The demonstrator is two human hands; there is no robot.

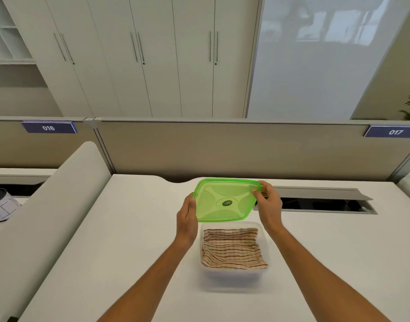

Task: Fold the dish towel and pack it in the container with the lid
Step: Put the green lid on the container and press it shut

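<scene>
Holding the green lid up in the air with both hands, I have it tilted toward me, just above and behind the container. My left hand grips its left edge, thumb on top and fingers curled underneath. My right hand pinches the far right corner between thumb and fingertips. The lid is see-through green plastic, roughly square with rounded corners, with a raised cross pattern and a dark oval mark in its middle that I cannot read.

The container is clear, box-shaped plastic and stands open on the white desk between my forearms. The dish towel lies folded inside it, cream with thin red-brown stripes, its edges rumpled against the walls.

The lid's near edge covers the far rim of the container, so I cannot tell whether they touch. My left fingers are hidden under the lid. At the far left, a dark rounded thing is cut off by the white divider, and I cannot make out what it is.
</scene>
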